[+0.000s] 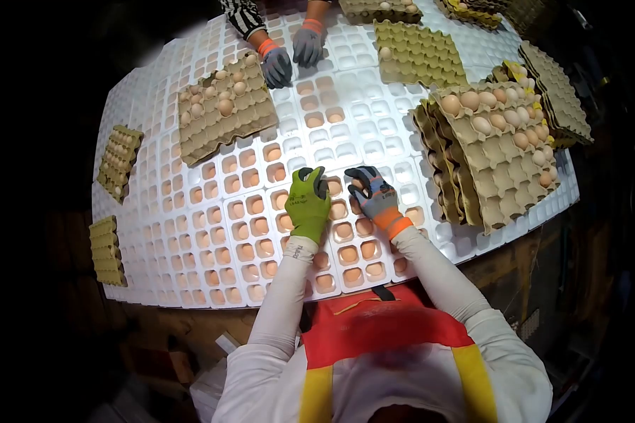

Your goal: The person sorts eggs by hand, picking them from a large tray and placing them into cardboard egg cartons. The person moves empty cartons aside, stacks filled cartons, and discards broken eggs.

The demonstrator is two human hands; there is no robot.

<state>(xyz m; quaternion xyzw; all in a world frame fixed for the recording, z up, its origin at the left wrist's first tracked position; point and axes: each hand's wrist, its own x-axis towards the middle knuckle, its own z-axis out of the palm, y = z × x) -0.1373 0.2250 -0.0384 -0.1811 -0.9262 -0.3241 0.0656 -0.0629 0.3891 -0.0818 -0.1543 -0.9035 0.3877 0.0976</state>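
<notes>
My left hand, in a green glove with dark fingertips, bends down over a cell of the white plastic egg tray. Its fingers are curled, and what they may hold is hidden. Close by on the right, my right hand wears a grey-blue glove with an orange cuff. Thumb and fingers curve together at the tray's far end; whatever lies between them is hard to make out. A brown egg sits in a cell between the hands. Nearer my body, more eggs rest singly in cells.
White trays cover the table, many cells holding eggs. At right leans a stack of cardboard egg flats with eggs on top. Another cardboard flat lies left. Across the table are a co-worker's gloved hands. A bare cardboard flat lies far left.
</notes>
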